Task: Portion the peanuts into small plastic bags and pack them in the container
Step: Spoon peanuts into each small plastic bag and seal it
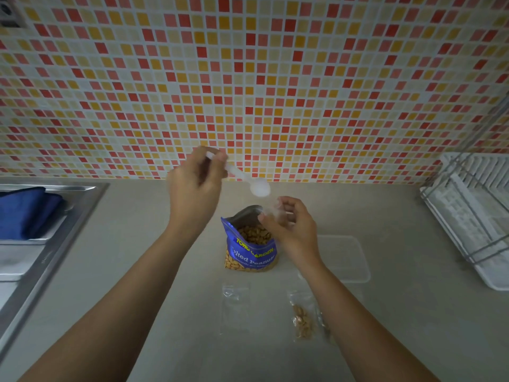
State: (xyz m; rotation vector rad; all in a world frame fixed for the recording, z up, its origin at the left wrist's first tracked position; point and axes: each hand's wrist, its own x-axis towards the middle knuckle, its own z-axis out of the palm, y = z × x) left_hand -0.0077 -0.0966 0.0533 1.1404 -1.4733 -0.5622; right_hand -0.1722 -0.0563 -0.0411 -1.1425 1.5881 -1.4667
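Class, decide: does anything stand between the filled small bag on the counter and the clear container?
Yes: the right forearm crosses over the counter between the filled bag and the container.

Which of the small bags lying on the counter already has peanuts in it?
The right bag, with peanuts showing through it; the left bag is clear and empty.

This looks like a home kitchen. A wall of small red, orange and cream mosaic tiles (248, 78) rises behind a pale surface (137, 271). A steel sink (82, 194) is set into it at the left, with a blue cloth (24, 213) in the basin. A white dish rack (468, 216) stands at the right. The dim object at the top left corner may be a wall socket (8, 12). An opened bag of salted peanuts (249, 244) stands on the surface.
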